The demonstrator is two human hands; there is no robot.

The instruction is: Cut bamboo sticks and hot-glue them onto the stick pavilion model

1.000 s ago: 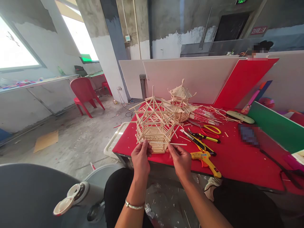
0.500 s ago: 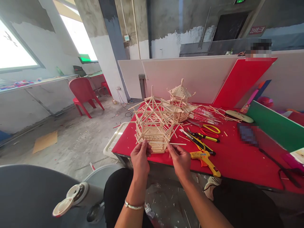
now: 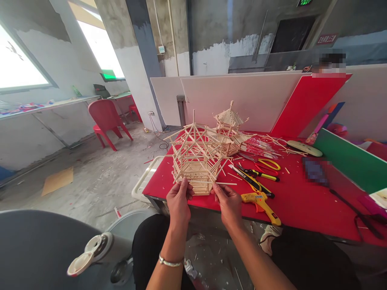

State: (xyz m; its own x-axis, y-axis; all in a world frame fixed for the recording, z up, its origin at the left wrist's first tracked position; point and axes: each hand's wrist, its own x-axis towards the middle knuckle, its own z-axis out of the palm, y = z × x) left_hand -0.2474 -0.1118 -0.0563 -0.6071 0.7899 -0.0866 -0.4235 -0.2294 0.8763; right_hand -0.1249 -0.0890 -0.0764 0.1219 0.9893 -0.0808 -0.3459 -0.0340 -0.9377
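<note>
A thin wooden stick (image 3: 227, 183) lies level across the front of a pavilion model (image 3: 196, 151) built of similar sticks. My left hand (image 3: 179, 195) pinches the stick between thumb and fingers near the model's front left. My right hand (image 3: 227, 199) pinches it farther right, and its end juts out past that hand. The model stands at the near edge of the red table, with an open stick frame for its roof and a finial stick on top. Whether the stick touches the model, I cannot tell. The fingertips of both hands are partly hidden.
Behind stands a second stick pavilion (image 3: 229, 121) with a covered roof. To the right lie a yellow glue gun (image 3: 261, 203), a utility knife (image 3: 252, 179), yellow-handled pliers (image 3: 269, 163) and bundled sticks (image 3: 263, 148). A lidded cup (image 3: 104, 245) is at lower left.
</note>
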